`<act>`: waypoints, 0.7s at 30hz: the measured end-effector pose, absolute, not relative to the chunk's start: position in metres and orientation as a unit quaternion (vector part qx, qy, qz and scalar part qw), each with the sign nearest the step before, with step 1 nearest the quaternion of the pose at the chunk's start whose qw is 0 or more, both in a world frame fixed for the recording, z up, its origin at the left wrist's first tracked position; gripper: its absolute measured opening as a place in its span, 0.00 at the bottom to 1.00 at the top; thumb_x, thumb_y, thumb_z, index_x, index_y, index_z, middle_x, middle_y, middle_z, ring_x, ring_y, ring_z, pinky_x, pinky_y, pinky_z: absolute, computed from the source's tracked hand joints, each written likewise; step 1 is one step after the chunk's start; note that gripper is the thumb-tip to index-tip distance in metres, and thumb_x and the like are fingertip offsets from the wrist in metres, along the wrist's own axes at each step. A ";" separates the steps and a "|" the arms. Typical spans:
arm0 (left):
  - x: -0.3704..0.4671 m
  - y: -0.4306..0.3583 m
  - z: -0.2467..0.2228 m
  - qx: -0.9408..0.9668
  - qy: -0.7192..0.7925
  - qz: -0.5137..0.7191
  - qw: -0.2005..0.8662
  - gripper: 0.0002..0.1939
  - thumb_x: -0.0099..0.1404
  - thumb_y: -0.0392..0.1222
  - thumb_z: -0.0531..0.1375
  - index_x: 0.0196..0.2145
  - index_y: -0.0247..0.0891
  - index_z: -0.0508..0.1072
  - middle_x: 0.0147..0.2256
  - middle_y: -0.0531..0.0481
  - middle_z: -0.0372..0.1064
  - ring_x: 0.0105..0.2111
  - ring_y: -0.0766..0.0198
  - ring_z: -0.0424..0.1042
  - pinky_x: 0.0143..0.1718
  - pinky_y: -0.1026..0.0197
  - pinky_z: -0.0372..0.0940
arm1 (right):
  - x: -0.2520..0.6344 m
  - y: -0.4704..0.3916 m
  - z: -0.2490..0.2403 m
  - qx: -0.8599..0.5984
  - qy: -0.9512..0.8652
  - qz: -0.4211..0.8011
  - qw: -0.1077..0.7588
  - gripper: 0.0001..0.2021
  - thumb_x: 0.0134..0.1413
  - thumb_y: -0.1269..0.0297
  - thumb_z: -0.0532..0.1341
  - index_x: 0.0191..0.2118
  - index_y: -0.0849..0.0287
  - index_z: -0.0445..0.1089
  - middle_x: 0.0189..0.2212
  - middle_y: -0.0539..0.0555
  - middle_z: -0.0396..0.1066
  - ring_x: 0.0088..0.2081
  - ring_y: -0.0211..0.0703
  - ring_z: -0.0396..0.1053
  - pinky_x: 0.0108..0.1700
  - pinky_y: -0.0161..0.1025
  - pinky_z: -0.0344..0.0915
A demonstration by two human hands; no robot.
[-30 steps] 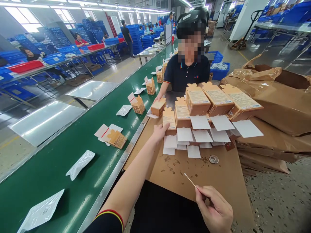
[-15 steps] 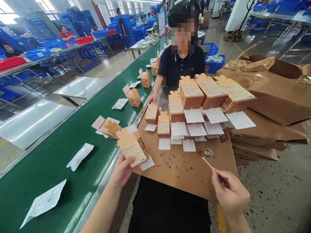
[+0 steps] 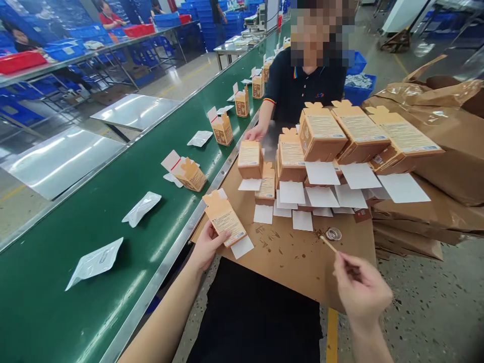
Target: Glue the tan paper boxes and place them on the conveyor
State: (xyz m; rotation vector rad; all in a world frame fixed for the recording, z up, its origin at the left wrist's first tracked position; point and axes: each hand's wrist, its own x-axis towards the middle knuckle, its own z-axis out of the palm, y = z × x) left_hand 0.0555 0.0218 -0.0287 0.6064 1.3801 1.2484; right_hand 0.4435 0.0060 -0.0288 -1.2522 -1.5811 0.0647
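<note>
My left hand (image 3: 208, 246) is closed around the lower part of an orange-brown carton (image 3: 226, 218), whose white flap hangs out toward me. Pinched between the thumb and fingers of my right hand (image 3: 361, 285) is a thin cotton swab (image 3: 328, 243), its tip close to a small clear dish (image 3: 333, 234). Brown specks lie on the cardboard sheet beside that dish. Just beyond my hands, several more cartons (image 3: 290, 154) are stacked on their sides with white flaps toward me. Across the table, a co-worker's hand (image 3: 255, 133) touches another carton (image 3: 250, 159).
A green conveyor belt (image 3: 113, 212) runs along my left, carrying open cartons (image 3: 191, 174) and silvery-white pouches (image 3: 96, 263). Brown cardboard (image 3: 280, 257) covers the tabletop. Large brown paper bags (image 3: 434, 131) are piled at the right. A co-worker in a dark shirt (image 3: 302, 85) faces me.
The view has shifted. My left hand has brought the carton lower over the cardboard, and the swab tip is nearer the clear dish. The co-worker's carton now sits higher, partly over the one beside it.
</note>
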 end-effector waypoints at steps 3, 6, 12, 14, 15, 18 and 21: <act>0.058 0.022 -0.032 0.251 0.591 0.534 0.550 0.47 0.47 0.60 0.89 0.58 0.38 0.82 0.64 0.30 0.83 0.68 0.27 0.80 0.72 0.29 0.73 | 0.384 -0.017 -0.029 -0.453 -0.691 0.184 0.532 0.09 0.73 0.76 0.70 0.43 0.54 0.84 0.29 0.49 0.80 0.25 0.37 0.75 0.26 0.34 0.72; 0.061 0.022 -0.035 0.256 0.598 0.540 0.534 0.47 0.45 0.61 0.89 0.57 0.39 0.82 0.62 0.31 0.84 0.67 0.29 0.81 0.71 0.29 0.74 | 0.328 -0.027 -0.042 -0.409 -0.706 0.251 0.520 0.10 0.75 0.77 0.66 0.43 0.55 0.80 0.28 0.49 0.76 0.25 0.37 0.73 0.27 0.33 0.73; 0.066 0.019 -0.036 0.263 0.593 0.546 0.530 0.46 0.45 0.61 0.89 0.55 0.40 0.81 0.59 0.34 0.86 0.63 0.33 0.85 0.69 0.33 0.76 | 0.293 -0.017 -0.067 -0.399 -0.738 0.241 0.487 0.13 0.77 0.77 0.62 0.41 0.55 0.79 0.28 0.49 0.73 0.25 0.37 0.70 0.29 0.34 0.70; 0.066 0.017 -0.036 0.265 0.591 0.548 0.529 0.45 0.45 0.60 0.89 0.54 0.41 0.81 0.59 0.35 0.86 0.62 0.34 0.85 0.69 0.34 0.77 | 0.292 -0.014 -0.068 -0.398 -0.744 0.236 0.483 0.13 0.77 0.78 0.62 0.40 0.55 0.78 0.27 0.48 0.72 0.25 0.37 0.69 0.29 0.34 0.69; 0.066 0.017 -0.036 0.265 0.591 0.549 0.528 0.44 0.45 0.60 0.89 0.54 0.41 0.81 0.58 0.35 0.86 0.62 0.34 0.85 0.69 0.34 0.76 | 0.291 -0.014 -0.068 -0.396 -0.747 0.234 0.480 0.13 0.76 0.78 0.62 0.40 0.55 0.78 0.27 0.48 0.71 0.25 0.37 0.69 0.29 0.34 0.68; 0.065 0.014 -0.036 0.263 0.593 0.551 0.525 0.45 0.46 0.58 0.89 0.56 0.42 0.80 0.59 0.35 0.86 0.63 0.34 0.84 0.71 0.33 0.75 | 0.293 -0.015 -0.065 -0.389 -0.754 0.233 0.476 0.14 0.75 0.80 0.63 0.39 0.55 0.78 0.27 0.47 0.71 0.25 0.36 0.68 0.29 0.34 0.68; 0.067 0.010 -0.034 0.261 0.590 0.554 0.526 0.46 0.45 0.54 0.90 0.58 0.43 0.79 0.59 0.36 0.85 0.65 0.32 0.83 0.71 0.32 0.74 | 0.302 -0.018 -0.060 -0.395 -0.745 0.225 0.488 0.13 0.75 0.80 0.63 0.41 0.55 0.79 0.27 0.48 0.72 0.26 0.37 0.70 0.29 0.34 0.69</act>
